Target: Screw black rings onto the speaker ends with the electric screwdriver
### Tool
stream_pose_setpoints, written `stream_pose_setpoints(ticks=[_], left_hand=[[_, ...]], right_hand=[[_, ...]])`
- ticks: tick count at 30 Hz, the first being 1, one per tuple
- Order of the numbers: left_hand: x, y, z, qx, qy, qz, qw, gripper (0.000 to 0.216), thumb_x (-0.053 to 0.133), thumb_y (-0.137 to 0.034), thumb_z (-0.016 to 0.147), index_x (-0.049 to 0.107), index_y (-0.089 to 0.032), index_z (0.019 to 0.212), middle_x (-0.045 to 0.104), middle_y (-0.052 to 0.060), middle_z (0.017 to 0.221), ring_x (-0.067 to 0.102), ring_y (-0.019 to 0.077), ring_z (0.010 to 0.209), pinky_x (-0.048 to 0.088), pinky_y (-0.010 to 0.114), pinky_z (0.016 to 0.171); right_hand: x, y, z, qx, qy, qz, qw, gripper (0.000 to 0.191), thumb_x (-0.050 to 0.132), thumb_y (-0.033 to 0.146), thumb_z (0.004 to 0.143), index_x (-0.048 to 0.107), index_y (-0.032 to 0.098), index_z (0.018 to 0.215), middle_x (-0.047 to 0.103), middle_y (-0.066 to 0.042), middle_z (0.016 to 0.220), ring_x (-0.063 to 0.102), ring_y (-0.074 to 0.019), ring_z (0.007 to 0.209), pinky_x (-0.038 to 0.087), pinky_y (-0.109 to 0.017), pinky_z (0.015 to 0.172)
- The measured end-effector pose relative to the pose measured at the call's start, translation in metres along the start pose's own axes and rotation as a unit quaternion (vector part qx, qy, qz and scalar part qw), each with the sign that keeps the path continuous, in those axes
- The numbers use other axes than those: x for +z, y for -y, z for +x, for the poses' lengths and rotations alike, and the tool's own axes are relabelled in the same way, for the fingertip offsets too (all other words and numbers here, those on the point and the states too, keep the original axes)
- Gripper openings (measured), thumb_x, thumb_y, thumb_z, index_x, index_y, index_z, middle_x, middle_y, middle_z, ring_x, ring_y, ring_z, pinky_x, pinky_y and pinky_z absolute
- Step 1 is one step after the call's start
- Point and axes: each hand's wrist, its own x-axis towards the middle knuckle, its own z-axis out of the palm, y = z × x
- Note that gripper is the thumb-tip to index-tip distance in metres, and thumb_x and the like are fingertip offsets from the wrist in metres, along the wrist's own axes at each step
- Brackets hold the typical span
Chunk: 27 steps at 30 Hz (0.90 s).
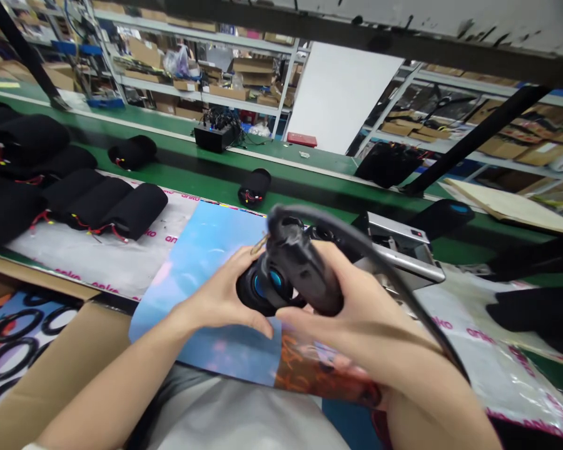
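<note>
Black unit w/ blue ring is held just above blue sheet by the surface near edge, ringed end toward the person, long axis running away; L hand grip cups that end, R hand grip wraps the top, both clasping it.

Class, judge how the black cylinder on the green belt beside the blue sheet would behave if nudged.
The black cylinder lies on its side, so it would probably roll. Its cloth-like cover likely grips rather than slips.
</note>
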Motion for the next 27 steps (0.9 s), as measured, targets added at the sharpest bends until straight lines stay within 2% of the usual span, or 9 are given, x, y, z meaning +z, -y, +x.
stream_pose_setpoints(ticks=[4, 8, 10, 13, 17, 19, 22, 24, 27], left_hand=[[0.007, 0.007, 0.006, 0.016, -0.008, -0.012, 1.000, 0.104, 0.109, -0.058, 0.042, 0.074, -0.025, 0.133, 0.072, 0.013, 0.141, 0.064, 0.0462, 0.136, 0.052, 0.062, 0.120], [0.011, 0.008, 0.003, -0.022, 0.022, -0.035, 0.999, 0.085, 0.107, -0.051, 0.055, 0.073, -0.024, 0.128, 0.078, 0.012, 0.129, 0.072, 0.0402, 0.124, 0.060, 0.056, 0.108], [0.012, 0.008, 0.002, -0.022, -0.016, -0.039, 0.999, 0.083, 0.107, -0.047, 0.056, 0.071, -0.022, 0.127, 0.077, 0.012, 0.130, 0.073, 0.0394, 0.124, 0.060, 0.054, 0.109], [0.012, 0.013, 0.003, 0.001, -0.070, -0.043, 0.997, 0.095, 0.108, -0.043, 0.053, 0.065, -0.021, 0.135, 0.075, 0.014, 0.138, 0.071, 0.0403, 0.130, 0.056, 0.054, 0.115], [0.011, 0.020, 0.006, -0.001, -0.067, -0.071, 0.995, 0.102, 0.108, -0.047, 0.054, 0.061, -0.023, 0.141, 0.074, 0.014, 0.139, 0.071, 0.0407, 0.132, 0.056, 0.054, 0.115], [0.010, 0.023, 0.006, 0.003, -0.066, -0.083, 0.994, 0.107, 0.109, -0.050, 0.052, 0.060, -0.024, 0.143, 0.073, 0.015, 0.142, 0.069, 0.0419, 0.135, 0.056, 0.055, 0.116], [0.010, 0.024, 0.006, 0.016, -0.061, -0.080, 0.995, 0.113, 0.110, -0.051, 0.048, 0.059, -0.025, 0.145, 0.068, 0.016, 0.149, 0.064, 0.0439, 0.142, 0.053, 0.058, 0.120], [0.010, 0.022, 0.006, 0.016, -0.061, -0.067, 0.996, 0.113, 0.110, -0.050, 0.048, 0.059, -0.026, 0.146, 0.067, 0.015, 0.151, 0.062, 0.0441, 0.144, 0.052, 0.059, 0.121], [0.012, 0.017, 0.005, 0.012, -0.074, -0.039, 0.996, 0.104, 0.108, -0.047, 0.053, 0.060, -0.025, 0.143, 0.070, 0.014, 0.147, 0.067, 0.0414, 0.138, 0.055, 0.056, 0.118]], right_hand=[[0.024, 0.001, -0.002, 0.007, -0.014, -0.137, 0.990, 0.062, 0.082, 0.041, 0.080, 0.063, 0.040, 0.138, 0.066, -0.005, 0.126, 0.069, -0.0231, 0.088, 0.052, -0.033, 0.071], [0.034, 0.005, 0.004, 0.064, -0.005, -0.234, 0.970, 0.069, 0.083, 0.053, 0.082, 0.059, 0.040, 0.145, 0.058, -0.008, 0.134, 0.064, -0.0210, 0.077, 0.042, -0.030, 0.063], [0.029, 0.002, 0.005, 0.062, -0.006, -0.184, 0.981, 0.069, 0.088, 0.054, 0.078, 0.062, 0.039, 0.141, 0.059, -0.006, 0.134, 0.065, -0.0203, 0.080, 0.046, -0.030, 0.064], [0.013, -0.008, 0.007, 0.034, -0.019, -0.037, 0.999, 0.072, 0.095, 0.049, 0.068, 0.067, 0.034, 0.132, 0.067, -0.004, 0.127, 0.068, -0.0221, 0.094, 0.055, -0.031, 0.075], [0.000, -0.020, 0.020, -0.007, 0.014, 0.081, 0.997, 0.088, 0.101, 0.045, 0.061, 0.064, 0.030, 0.140, 0.071, -0.002, 0.108, 0.068, -0.0219, 0.093, 0.059, -0.030, 0.076], [0.002, -0.020, 0.027, -0.015, 0.045, 0.110, 0.993, 0.083, 0.100, 0.038, 0.065, 0.064, 0.030, 0.140, 0.070, 0.000, 0.097, 0.069, -0.0211, 0.090, 0.063, -0.034, 0.083], [0.008, -0.019, 0.033, -0.011, 0.069, 0.141, 0.988, 0.070, 0.096, 0.028, 0.069, 0.068, 0.030, 0.133, 0.066, 0.003, 0.086, 0.072, -0.0217, 0.098, 0.064, -0.040, 0.103], [0.012, -0.021, 0.033, -0.006, 0.074, 0.151, 0.986, 0.070, 0.097, 0.027, 0.070, 0.068, 0.032, 0.134, 0.068, 0.003, 0.089, 0.073, -0.0223, 0.108, 0.061, -0.042, 0.112], [0.018, -0.030, 0.028, -0.013, 0.042, 0.169, 0.985, 0.079, 0.100, 0.034, 0.069, 0.064, 0.034, 0.140, 0.073, 0.001, 0.123, 0.071, -0.0241, 0.124, 0.062, -0.040, 0.112]])
